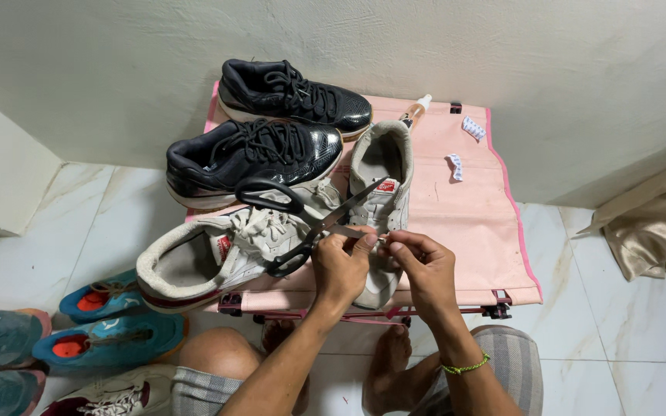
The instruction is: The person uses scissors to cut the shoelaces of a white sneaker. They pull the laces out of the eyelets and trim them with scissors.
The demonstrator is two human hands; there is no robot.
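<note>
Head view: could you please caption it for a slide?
Both hands pinch a lace end beside open scissors, over beige sneakers on a pink table.

**Shoes and small things, counted**

Two black shoes (267, 131), two beige shoes (271, 239), four blue shoes (79, 331) and one white shoe (113, 397) on the floor. One pair of scissors (310, 231), one bottle (416, 112), two small white clips (464, 146).

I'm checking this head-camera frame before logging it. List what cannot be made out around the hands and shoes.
- Head view: what the left hand and right hand pinch between their fingertips is too small to tell.
- The beige lace-up sneaker has its toe hidden behind both hands.
- The black-handled scissors partly hide the second beige sneaker's laces.
- The teal running shoes are cut off by the left edge.
</note>
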